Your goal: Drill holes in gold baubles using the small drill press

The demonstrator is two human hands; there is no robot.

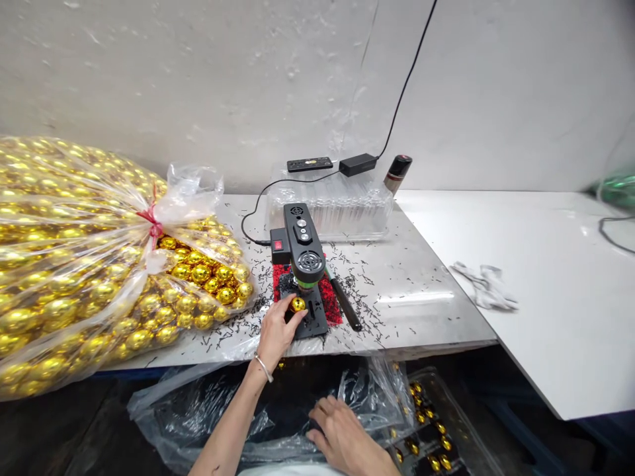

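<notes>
My left hand (276,332) pinches a shiny gold ball (297,304) between thumb and fingers. The ball has a small dark mark on top and sits over the black base plate (312,325) of a small machine. Directly above and behind it is the machine's black head (303,241), with round vents and buttons. A red switch (278,245) is on its side. Lower down, my right hand (337,426) rests over a clear plastic bag (278,413) below the table edge. Its fingers are loosely curved with the thumb apart, and nothing shows in them.
A large tied clear bag of gold balls (74,264) fills the left. Behind the machine are a clear plastic box (342,211), a power adapter (358,164) and a spray can (397,173). A black-handled tool (346,305) lies beside the plate. Dark scraps litter the metal sheet (411,317).
</notes>
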